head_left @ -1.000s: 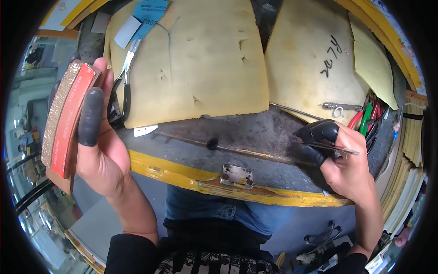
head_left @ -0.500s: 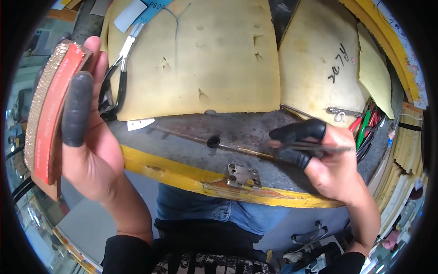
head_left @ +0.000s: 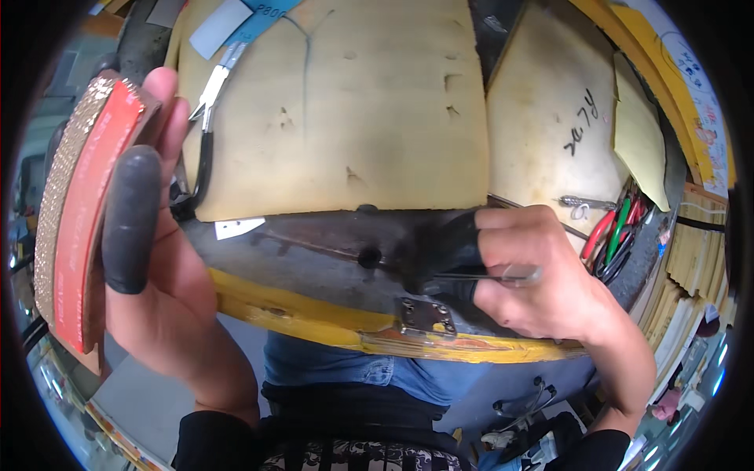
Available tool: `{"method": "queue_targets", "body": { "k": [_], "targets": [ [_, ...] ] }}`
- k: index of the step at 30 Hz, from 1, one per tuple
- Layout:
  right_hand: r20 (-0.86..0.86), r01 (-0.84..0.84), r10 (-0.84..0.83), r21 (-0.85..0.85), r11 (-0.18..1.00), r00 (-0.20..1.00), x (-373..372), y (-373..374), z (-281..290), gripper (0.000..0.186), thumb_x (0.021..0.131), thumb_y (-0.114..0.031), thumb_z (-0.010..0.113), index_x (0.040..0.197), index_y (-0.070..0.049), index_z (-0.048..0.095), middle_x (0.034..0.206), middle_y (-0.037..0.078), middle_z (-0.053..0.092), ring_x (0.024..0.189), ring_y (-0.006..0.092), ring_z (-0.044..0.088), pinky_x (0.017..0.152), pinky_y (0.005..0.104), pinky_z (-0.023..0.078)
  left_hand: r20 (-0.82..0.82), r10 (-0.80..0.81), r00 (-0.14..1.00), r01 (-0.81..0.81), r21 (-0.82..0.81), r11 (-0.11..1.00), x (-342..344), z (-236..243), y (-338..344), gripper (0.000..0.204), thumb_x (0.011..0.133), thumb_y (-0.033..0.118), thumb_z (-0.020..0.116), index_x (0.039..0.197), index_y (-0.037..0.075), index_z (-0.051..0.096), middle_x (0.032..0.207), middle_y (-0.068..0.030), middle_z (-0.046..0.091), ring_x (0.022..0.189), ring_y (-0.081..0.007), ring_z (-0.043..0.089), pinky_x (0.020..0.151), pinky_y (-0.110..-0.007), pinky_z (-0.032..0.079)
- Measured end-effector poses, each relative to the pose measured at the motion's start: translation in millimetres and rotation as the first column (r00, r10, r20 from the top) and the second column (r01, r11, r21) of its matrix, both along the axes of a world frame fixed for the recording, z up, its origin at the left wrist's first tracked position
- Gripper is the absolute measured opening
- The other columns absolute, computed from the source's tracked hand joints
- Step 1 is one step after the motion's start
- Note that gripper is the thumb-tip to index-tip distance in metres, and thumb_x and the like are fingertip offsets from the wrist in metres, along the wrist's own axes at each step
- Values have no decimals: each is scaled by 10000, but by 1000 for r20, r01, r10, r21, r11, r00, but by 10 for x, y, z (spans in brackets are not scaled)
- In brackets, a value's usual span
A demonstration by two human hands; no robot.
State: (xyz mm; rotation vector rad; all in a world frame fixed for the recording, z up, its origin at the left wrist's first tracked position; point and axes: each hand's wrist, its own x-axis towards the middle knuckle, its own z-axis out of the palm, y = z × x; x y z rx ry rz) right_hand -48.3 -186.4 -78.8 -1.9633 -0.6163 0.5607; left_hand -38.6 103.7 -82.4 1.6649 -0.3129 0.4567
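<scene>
My left hand, with a black finger cot on its thumb, grips a curved block with a glittery gold side and a red printed strip along it. My right hand, its fingertips in black cots, is closed on thin metal tweezers. It hovers low at the grey bench top, close beside a dark round hole and a small metal plate on the bench edge. Its fingertips are dark and blurred, so whether the tweezers touch anything cannot be made out.
Worn tan pads cover the back of the bench, with black-handled pliers and blue paper at left. Red and green handled tools lie at right, and a white scrap near the front. A yellow rim runs along the front.
My right hand has moved left, its fingertips now close to the round hole and metal plate, tweezers still held. My left hand and the block have shifted left in the view.
</scene>
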Motion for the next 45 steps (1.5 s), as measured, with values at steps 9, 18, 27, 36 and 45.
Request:
{"method": "queue_targets", "body": {
  "k": [9,18,27,36,45],
  "targets": [
    [67,173,-183,131,976,981,50,221,-114,322,688,45,598,981,20,728,827,142,688,693,224,670,649,289,527,4,60,998,-60,60,996,39,28,11,491,979,273,498,1322,-78,518,1343,-343,500,1281,-475,484,1128,-564,340],
    [-139,408,-413,-64,911,900,-222,-218,58,141,759,-22,740,893,19,719,888,102,732,797,144,690,723,269,545,32,67,997,-67,2,998,17,-32,-45,524,975,294,490,1316,-103,506,1330,-333,514,1273,-465,497,1128,-546,354],
    [-245,564,-557,-45,824,794,-564,-917,147,145,804,-12,756,930,21,691,895,106,721,844,173,703,776,302,568,-43,-11,999,-2,-283,959,-15,11,-31,423,934,59,447,1294,-153,510,1396,-324,458,1340,-456,422,1195,-525,255],
    [-132,448,-453,-68,891,882,-713,-1129,54,160,787,11,754,936,25,699,896,106,728,807,175,708,762,297,568,-106,17,994,-38,-191,981,7,10,63,411,948,42,427,1319,-109,518,1445,-308,414,1373,-431,388,1206,-506,229],
    [-9,433,-438,-127,892,899,-795,-1227,72,156,754,18,758,904,9,715,835,94,727,749,163,699,697,280,552,-133,91,987,-113,-166,980,7,4,29,448,974,94,379,1362,-111,471,1445,-305,420,1375,-417,395,1210,-468,208]
  ]
}}
